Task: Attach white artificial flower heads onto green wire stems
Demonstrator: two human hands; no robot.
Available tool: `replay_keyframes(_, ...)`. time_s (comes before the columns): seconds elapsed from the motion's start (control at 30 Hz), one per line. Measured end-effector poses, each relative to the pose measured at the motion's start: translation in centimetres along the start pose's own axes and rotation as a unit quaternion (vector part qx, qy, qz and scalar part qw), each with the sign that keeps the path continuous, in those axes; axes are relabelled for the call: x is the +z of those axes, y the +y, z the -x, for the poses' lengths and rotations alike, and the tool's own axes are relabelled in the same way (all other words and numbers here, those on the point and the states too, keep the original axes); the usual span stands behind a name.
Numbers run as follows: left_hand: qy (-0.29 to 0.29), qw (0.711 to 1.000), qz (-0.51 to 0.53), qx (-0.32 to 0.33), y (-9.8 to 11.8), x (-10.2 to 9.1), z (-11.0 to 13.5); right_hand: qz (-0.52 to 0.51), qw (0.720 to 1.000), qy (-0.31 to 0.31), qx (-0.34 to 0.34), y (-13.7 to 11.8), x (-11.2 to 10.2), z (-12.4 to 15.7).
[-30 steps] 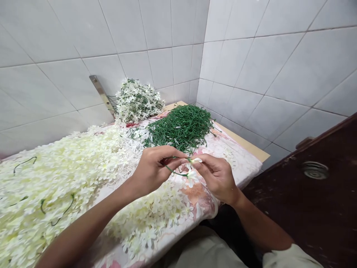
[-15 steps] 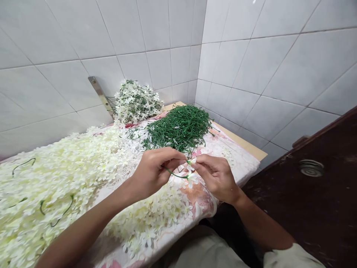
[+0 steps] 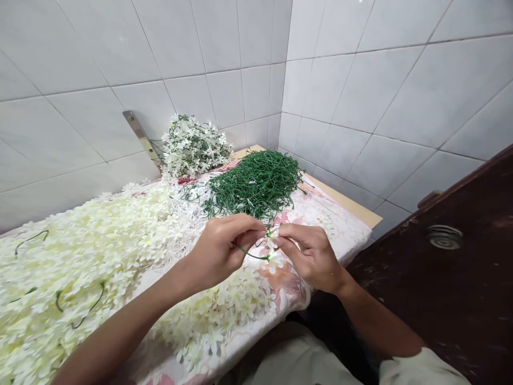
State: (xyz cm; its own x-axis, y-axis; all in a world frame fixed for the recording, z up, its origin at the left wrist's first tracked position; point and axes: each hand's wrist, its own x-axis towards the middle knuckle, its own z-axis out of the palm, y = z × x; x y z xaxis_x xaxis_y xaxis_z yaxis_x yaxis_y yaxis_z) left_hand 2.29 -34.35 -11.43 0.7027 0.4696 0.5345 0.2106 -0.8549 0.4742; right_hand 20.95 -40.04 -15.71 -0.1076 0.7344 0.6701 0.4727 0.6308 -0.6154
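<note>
My left hand (image 3: 218,248) pinches a thin green plastic stem (image 3: 249,253) above the table's front edge. My right hand (image 3: 310,254) meets it from the right, fingertips closed on a small white artificial flower (image 3: 273,259) at the stem's end. Both hands hover over loose cream-white flowers (image 3: 92,251) that cover the cloth. A heap of bare green stems (image 3: 256,183) lies just beyond the hands.
A bunch of white flowers on green stems (image 3: 192,145) leans in the far corner by a metal bracket (image 3: 140,138). A floral cloth (image 3: 344,230) covers the table. Tiled walls close the back and right. A dark wooden door (image 3: 452,256) stands at the right.
The hands stay joined on the stem and flower, with only small finger movement. The view has shifted slightly to the right.
</note>
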Motion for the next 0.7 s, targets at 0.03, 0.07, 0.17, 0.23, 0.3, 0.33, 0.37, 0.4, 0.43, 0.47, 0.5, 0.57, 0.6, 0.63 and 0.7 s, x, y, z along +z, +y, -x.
replay_keyframes(0.03, -0.003, 1.000, 0.000, 0.004, 0.0, 0.0, 0.0, 0.005, 1.000, -0.002, -0.002, 0.0, 0.0, 0.0)
replay_keyframes(0.07, -0.007, 1.000, 0.002, 0.008, 0.0, 0.0, 0.0, 0.010, 1.000, -0.004, -0.005, 0.0, 0.0, 0.0)
replay_keyframes(0.17, -0.020, 1.000, 0.016, 0.009, -0.2, 0.0, 0.1, 0.023, 1.000, -0.003, -0.016, 0.0, 0.0, 0.0)
replay_keyframes(0.23, -0.020, 0.999, 0.029, 0.003, -0.4, 0.1, 0.2, 0.024, 1.000, 0.005, -0.019, -0.1, 0.0, 0.0)
replay_keyframes(0.3, -0.012, 0.999, 0.038, 0.002, -0.6, 0.2, 0.3, 0.015, 1.000, 0.009, -0.014, -0.2, 0.0, 0.0)
replay_keyframes(0.33, -0.009, 0.999, 0.041, 0.004, -0.7, 0.2, 0.3, 0.007, 1.000, 0.009, -0.010, -0.3, 0.0, 0.0)
replay_keyframes(0.37, -0.006, 0.999, 0.043, 0.007, -0.8, 0.3, 0.4, -0.001, 1.000, 0.008, -0.006, -0.3, 0.0, 0.0)
replay_keyframes(0.4, -0.005, 0.999, 0.045, 0.011, -0.9, 0.3, 0.4, -0.010, 1.000, 0.006, 0.000, -0.3, 0.0, 0.0)
replay_keyframes(0.43, -0.006, 0.999, 0.046, 0.015, -0.9, 0.4, 0.4, -0.018, 1.000, 0.004, 0.005, -0.3, 0.0, 0.0)
replay_keyframes(0.47, -0.009, 0.999, 0.047, 0.018, -1.0, 0.4, 0.4, -0.026, 1.000, 0.000, 0.011, -0.2, -0.1, 0.0)
replay_keyframes(0.5, -0.012, 0.999, 0.047, 0.021, -1.1, 0.4, 0.3, -0.036, 0.999, -0.005, 0.016, -0.1, -0.1, 0.1)
replay_keyframes(0.57, -0.015, 0.998, 0.048, 0.026, -1.2, 0.4, 0.3, -0.063, 0.997, -0.017, 0.034, 0.1, -0.1, 0.1)
replay_keyframes(0.6, -0.015, 0.998, 0.050, 0.029, -1.3, 0.4, 0.3, -0.081, 0.995, -0.025, 0.046, 0.2, -0.1, 0.1)
replay_keyframes(0.63, -0.013, 0.998, 0.054, 0.034, -1.3, 0.4, 0.3, -0.099, 0.993, -0.033, 0.057, 0.3, -0.1, 0.1)
replay_keyframes(0.7, -0.010, 0.997, 0.059, 0.047, -1.5, 0.5, 0.3, -0.128, 0.988, -0.047, 0.078, 0.4, -0.1, 0.0)
